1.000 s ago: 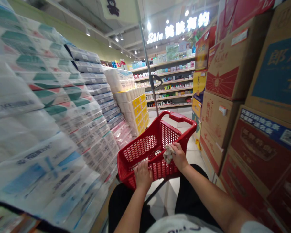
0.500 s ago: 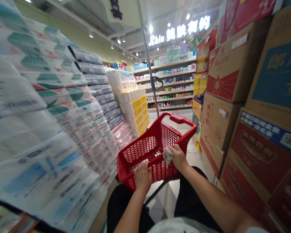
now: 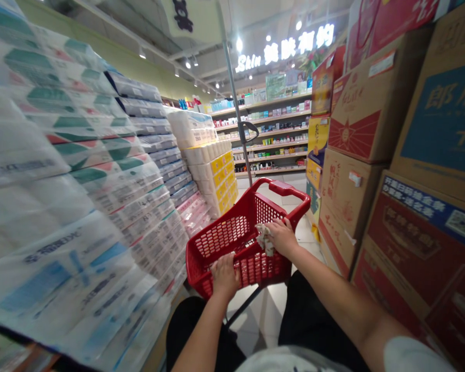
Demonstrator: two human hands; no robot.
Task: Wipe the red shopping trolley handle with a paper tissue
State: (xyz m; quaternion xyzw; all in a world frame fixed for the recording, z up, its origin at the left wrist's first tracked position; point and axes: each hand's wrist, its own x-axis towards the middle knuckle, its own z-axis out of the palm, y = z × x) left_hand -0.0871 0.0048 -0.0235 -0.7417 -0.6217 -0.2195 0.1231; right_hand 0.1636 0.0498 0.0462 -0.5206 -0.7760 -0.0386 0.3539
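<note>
A red plastic shopping cart (image 3: pixel 251 267) with perforated basket walls stands right in front of me, its near rim within reach. My left hand (image 3: pixel 223 276) has its fingers hooked over the near rim at the left, gripping it. Farther right along that rim, my right hand (image 3: pixel 282 239) is closed on a crumpled, greyish-white cleaning cloth (image 3: pixel 265 241). The cloth lies against the rim and hangs partly over the outer side. At the far end rises the cart's red handle (image 3: pixel 282 188). My fingertips under the cloth are hidden.
Stacked tissue packs (image 3: pixel 135 181) form a wall on the left. Cardboard cartons (image 3: pixel 352 181) are piled on the right. Beyond the cart, a grey pole (image 3: pixel 234 88) bears a sign, with product shelves (image 3: pixel 273 132) behind. Pale floor tiles (image 3: pixel 265 310) show below the cart.
My right hand has slid the cloth slightly up and left along the rim, and the cloth's shape has changed. My left hand keeps its grip. The view has shifted a little.
</note>
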